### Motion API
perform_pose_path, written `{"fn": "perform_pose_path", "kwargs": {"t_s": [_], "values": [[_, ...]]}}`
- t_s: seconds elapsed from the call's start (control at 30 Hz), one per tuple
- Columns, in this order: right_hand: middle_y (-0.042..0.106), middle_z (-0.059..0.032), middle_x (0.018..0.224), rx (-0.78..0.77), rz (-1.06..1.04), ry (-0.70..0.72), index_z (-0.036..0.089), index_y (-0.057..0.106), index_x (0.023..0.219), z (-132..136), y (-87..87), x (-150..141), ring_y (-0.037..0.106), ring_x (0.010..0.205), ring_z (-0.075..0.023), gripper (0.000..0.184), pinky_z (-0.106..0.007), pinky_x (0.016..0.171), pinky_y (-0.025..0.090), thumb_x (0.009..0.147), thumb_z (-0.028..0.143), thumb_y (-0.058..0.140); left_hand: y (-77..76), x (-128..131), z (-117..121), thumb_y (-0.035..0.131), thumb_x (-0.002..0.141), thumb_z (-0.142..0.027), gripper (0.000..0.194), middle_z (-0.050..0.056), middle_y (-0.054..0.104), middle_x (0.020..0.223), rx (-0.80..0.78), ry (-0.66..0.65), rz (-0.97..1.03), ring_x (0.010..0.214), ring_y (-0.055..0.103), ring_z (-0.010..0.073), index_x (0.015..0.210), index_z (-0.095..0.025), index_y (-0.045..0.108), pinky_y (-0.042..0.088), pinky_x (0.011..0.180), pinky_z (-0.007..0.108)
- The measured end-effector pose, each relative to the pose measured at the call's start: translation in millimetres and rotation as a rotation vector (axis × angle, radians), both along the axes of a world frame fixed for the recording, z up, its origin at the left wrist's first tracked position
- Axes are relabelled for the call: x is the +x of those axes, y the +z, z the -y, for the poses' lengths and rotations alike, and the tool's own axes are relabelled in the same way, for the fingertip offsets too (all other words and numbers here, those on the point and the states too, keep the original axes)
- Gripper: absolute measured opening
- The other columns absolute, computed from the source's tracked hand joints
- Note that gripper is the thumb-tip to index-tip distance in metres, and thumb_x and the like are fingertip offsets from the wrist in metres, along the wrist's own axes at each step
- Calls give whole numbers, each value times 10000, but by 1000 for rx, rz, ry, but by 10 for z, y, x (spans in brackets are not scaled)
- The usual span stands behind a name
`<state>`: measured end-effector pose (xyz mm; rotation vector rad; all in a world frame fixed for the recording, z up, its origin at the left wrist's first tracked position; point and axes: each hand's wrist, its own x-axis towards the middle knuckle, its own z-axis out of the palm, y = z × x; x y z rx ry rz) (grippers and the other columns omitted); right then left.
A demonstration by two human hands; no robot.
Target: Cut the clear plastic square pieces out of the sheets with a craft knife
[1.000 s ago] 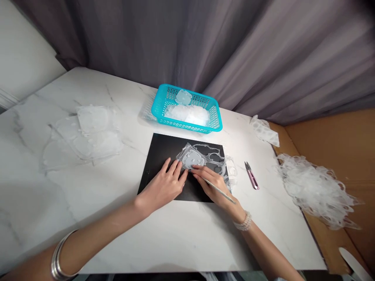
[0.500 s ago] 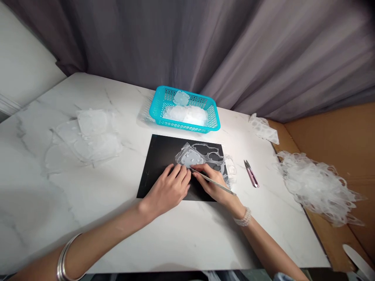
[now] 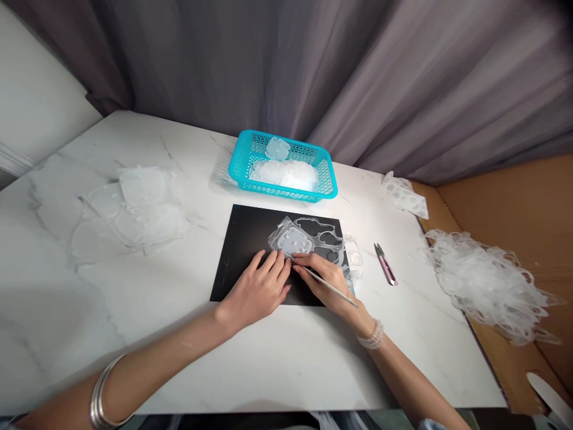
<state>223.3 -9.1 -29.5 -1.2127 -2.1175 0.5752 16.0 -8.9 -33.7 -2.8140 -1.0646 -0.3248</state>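
The left hand (image 3: 261, 286) lies palm down at the near side of the black mat (image 3: 239, 239), its fingers slightly spread, with the fingertips at the near-left edge of the clear plastic sheet (image 3: 286, 239); whether they press on the sheet cannot be told. The right hand (image 3: 326, 280) holds a slender, pale pen-like tool (image 3: 333, 289), with the fingers closed on it near its tip. The tool slants, its rear end toward the near right and its tip at the near edge of the sheet, beside the left fingertips; contact between tip and sheet cannot be confirmed. The sheet rests on the mat, right of its middle, and carries a rounded frosted piece at its left part and cut-out openings at its right part. The mat lies flat on the white marbled desk (image 3: 179, 358). Beyond the mat, at the far side of the desk, stands a turquoise perforated basket (image 3: 237, 161) containing a heap of translucent pieces (image 3: 295, 175) and one separate piece (image 3: 278, 149) near its far wall. Overlapping translucent sheets (image 3: 143, 206) lie at the left of the desk. At the right, a pair of pink-handled snips (image 3: 385, 264) lies apart from the mat. Farther right, a large pile of clear offcuts (image 3: 487, 286) sits at the desk's right edge, with a smaller perforated scrap (image 3: 405, 196) beyond it.
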Motion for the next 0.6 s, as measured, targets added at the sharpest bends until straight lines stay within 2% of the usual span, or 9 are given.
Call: {"fn": "perform_pose_path", "kwargs": {"t_s": [0.2,0.47,0.6], "values": [[717,-64,1085,-3,24,-22,222,628,1067,-15,38,-17,702,983,-194,127,-334,869,574,963,187,564,-18,5,9,318,1024,-344,512,190,572,1371,-16,12,-19,1281,482,323,1369,-25,520,377,1057,483],[687,-142,1077,143,171,102,176,596,1104,-40,-21,-21,691,1003,-225,180,-355,829,597,988,137,463,-9,40,-11,342,1011,-320,501,215,567,1369,-32,23,-28,1296,493,346,1356,-11,532,391,1070,475],[629,-194,1264,204,280,122,145,584,1219,-97,-48,-4,619,1182,-264,261,-435,960,555,990,150,459,-25,65,13,372,1002,-296,477,273,491,1433,-19,57,-38,1350,458,363,1330,-1,554,366,1104,466]]}}
